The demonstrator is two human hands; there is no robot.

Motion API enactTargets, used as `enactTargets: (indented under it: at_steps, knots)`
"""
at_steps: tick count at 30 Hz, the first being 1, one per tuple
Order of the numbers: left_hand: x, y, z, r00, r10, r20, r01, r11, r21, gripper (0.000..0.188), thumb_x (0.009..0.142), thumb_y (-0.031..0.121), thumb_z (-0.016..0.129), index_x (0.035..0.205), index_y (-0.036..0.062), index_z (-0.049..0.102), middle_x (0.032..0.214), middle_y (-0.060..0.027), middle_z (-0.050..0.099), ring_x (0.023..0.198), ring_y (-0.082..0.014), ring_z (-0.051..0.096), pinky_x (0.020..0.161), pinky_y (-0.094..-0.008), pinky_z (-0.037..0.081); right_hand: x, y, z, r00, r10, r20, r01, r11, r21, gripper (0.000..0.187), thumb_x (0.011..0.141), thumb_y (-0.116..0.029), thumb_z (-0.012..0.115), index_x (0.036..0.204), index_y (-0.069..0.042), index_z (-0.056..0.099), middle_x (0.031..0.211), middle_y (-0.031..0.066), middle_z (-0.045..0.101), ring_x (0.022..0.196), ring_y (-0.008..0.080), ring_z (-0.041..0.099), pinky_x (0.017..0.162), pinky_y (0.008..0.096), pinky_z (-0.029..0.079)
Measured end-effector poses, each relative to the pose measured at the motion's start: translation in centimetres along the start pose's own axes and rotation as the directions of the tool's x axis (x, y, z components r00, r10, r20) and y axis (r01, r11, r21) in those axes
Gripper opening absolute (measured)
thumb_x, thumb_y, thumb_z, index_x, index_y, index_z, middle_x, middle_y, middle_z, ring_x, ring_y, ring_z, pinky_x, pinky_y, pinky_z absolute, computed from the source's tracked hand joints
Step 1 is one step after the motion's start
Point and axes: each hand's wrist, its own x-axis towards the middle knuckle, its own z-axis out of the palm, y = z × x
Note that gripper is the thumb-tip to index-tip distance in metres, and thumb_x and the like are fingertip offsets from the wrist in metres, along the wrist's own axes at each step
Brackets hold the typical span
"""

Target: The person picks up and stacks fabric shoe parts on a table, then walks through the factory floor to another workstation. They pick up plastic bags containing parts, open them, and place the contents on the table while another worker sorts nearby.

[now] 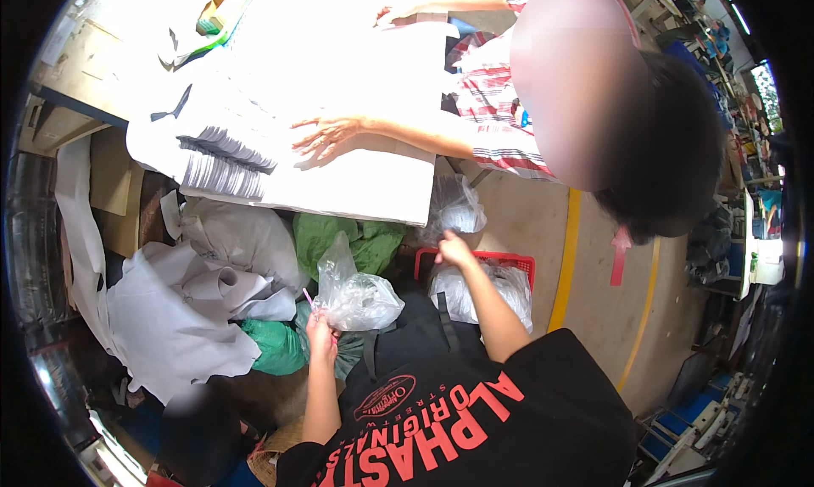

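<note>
My left hand [321, 327] grips the lower edge of a crumpled clear plastic bag [360, 299], with a thin pink strip beside the fingers. My right hand [457, 251] is raised over a red plastic basket [511, 260] and pinches the bottom of another clear plastic bag [455, 207] that stands up above it. More clear bags [502, 288] fill the basket. A black strap runs over my black shirt between my two forearms.
A co-worker in a red-and-white striped top leans over the table, one hand [326, 136] flat on stacked white sheets [229, 160]. Under the table lie white paper rolls [182, 305], green sacks [356, 241] and cardboard. Yellow lines [566, 258] cross the floor at right.
</note>
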Motion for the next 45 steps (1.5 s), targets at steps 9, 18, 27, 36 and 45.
enactTargets:
  at_steps: [9, 18, 27, 36, 45]
  knots:
    - [-2.3, 5.3, 3.3, 0.995, 0.063, 0.074, -0.059, 0.997, -0.055, 0.018, 0.105, 0.028, 0.048, 0.112, 0.0147, 0.058, 0.083, 0.0028, 0.060, 0.061, -0.0075, 0.051, 0.049, -0.0245, 0.036, -1.4, -5.2, 1.9, 0.797, -0.247, 0.552, 0.257, 0.965, 0.062, 0.025, 0.094, -0.014, 0.049, 0.096, -0.002, 0.071, 0.080, 0.0040, 0.067, 0.077, 0.0129, 0.064, 0.068, 0.0259, 0.048]
    - [-10.2, 11.4, 6.2, 0.940, 0.221, 0.262, -0.081, 0.885, -0.458, 0.023, 0.105, 0.025, 0.049, 0.122, 0.0103, 0.056, 0.124, -0.0095, 0.060, 0.117, -0.0245, 0.060, 0.095, -0.0420, 0.053, -12.6, -14.2, 14.6, 0.209, -0.748, 0.630, 0.978, 0.155, -0.140, 0.045, 0.078, -0.018, 0.068, 0.121, -0.006, 0.061, 0.125, 0.0184, 0.061, 0.110, 0.0425, 0.058, 0.099, 0.0467, 0.046]
    - [-10.8, 11.9, 2.9, 0.964, 0.203, 0.174, -0.104, 0.884, -0.456, 0.027, 0.102, 0.022, 0.049, 0.125, 0.0096, 0.055, 0.119, -0.0084, 0.064, 0.104, -0.0224, 0.066, 0.088, -0.0409, 0.057, -13.7, -15.0, 15.2, 0.628, -0.483, 0.610, 0.753, 0.574, -0.322, 0.046, 0.086, -0.022, 0.062, 0.124, 0.002, 0.056, 0.089, 0.0275, 0.066, 0.093, 0.0428, 0.066, 0.081, 0.0454, 0.053]
    - [-14.3, 14.1, 10.1, 0.852, 0.150, 0.502, -0.123, 0.989, -0.088, 0.013, 0.100, 0.015, 0.052, 0.111, 0.0095, 0.055, 0.098, -0.0062, 0.064, 0.082, -0.0164, 0.066, 0.059, -0.0307, 0.055, -8.7, -10.6, 13.8, 0.369, -0.875, 0.314, 0.926, 0.318, -0.202, 0.036, 0.095, -0.023, 0.056, 0.124, -0.002, 0.060, 0.110, 0.0169, 0.066, 0.103, 0.0296, 0.064, 0.093, 0.0431, 0.050]
    - [-8.8, 13.9, 2.5, 0.800, 0.595, 0.074, -0.599, 0.789, 0.137, 0.037, 0.102, 0.032, 0.048, 0.131, 0.0097, 0.057, 0.092, -0.0024, 0.063, 0.060, -0.0050, 0.054, 0.044, -0.0216, 0.041, -17.1, -16.2, 6.7, 0.369, -0.705, 0.605, 0.929, 0.257, -0.268, 0.022, 0.090, -0.015, 0.067, 0.111, -0.006, 0.068, 0.112, 0.0124, 0.063, 0.108, 0.0284, 0.061, 0.094, 0.0375, 0.048]
